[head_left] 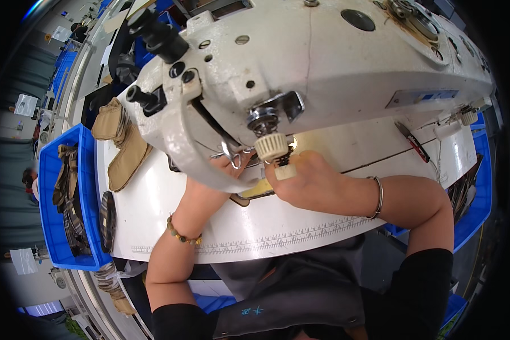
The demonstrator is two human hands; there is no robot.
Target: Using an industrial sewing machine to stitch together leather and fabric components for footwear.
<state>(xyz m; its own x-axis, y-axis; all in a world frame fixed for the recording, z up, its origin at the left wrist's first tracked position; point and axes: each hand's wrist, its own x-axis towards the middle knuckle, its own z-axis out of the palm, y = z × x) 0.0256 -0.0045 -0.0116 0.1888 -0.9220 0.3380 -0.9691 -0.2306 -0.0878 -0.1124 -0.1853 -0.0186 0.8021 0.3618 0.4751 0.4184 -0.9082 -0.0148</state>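
While my hands work beneath the sewing machine point(345, 62), the small yellow-and-brown piece point(260, 188) lies on the table point(170, 212) between my left hand point(201, 195) and right hand point(309, 178). My right fingers are curled, my left reach under the machine; with tips hidden, I cannot tell whether they grip it. I'd best keep it flat, steer both sides evenly, and mind my fingertips.

One fisheye view looks steeply down from head height, close in: the machine point(345, 68) looms across the top of the frame, the table point(136, 212) curves through the centre, the apron point(300, 297) spans bottom middle, and black rounds the corners.
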